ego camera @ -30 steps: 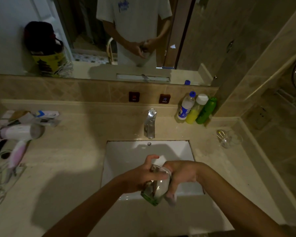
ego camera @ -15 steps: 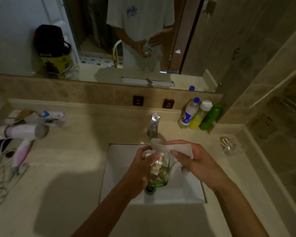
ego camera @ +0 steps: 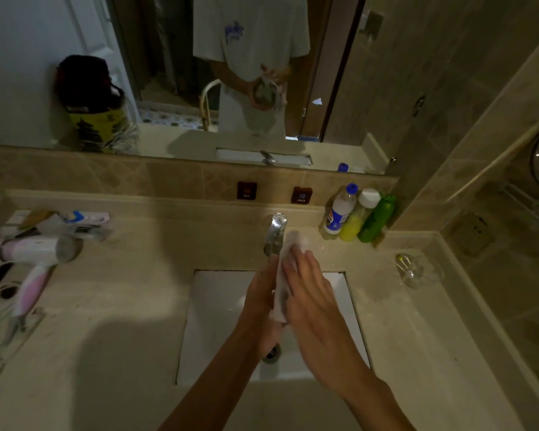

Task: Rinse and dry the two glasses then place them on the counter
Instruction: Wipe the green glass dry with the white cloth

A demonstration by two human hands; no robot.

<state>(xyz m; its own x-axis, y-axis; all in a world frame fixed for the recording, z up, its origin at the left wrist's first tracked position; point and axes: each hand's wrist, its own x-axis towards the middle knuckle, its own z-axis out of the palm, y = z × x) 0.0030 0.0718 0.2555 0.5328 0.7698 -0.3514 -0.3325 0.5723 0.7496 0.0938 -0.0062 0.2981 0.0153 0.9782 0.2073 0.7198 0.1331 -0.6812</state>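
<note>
Pressing between both hands (ego camera: 290,293), seemingly: glass.

Dim bathroom: beige tiled walls (ego camera: 448,88), wide mirror (ego camera: 75,42) (white door reflected).

My two forearms come into the picture from the bottom edge, and both are bare, with no sleeve on them. My left hand (ego camera: 262,301) and my right hand (ego camera: 308,293) have no ring, no watch and no glove. The nails are short. In the mirror (ego camera: 168,73) I see my white T-shirt (ego camera: 249,26) with short, loose sleeves that end above the elbow. On the chest there is a small blue print, like handwriting, but I cannot read it. The lower clothes look light too.
</note>
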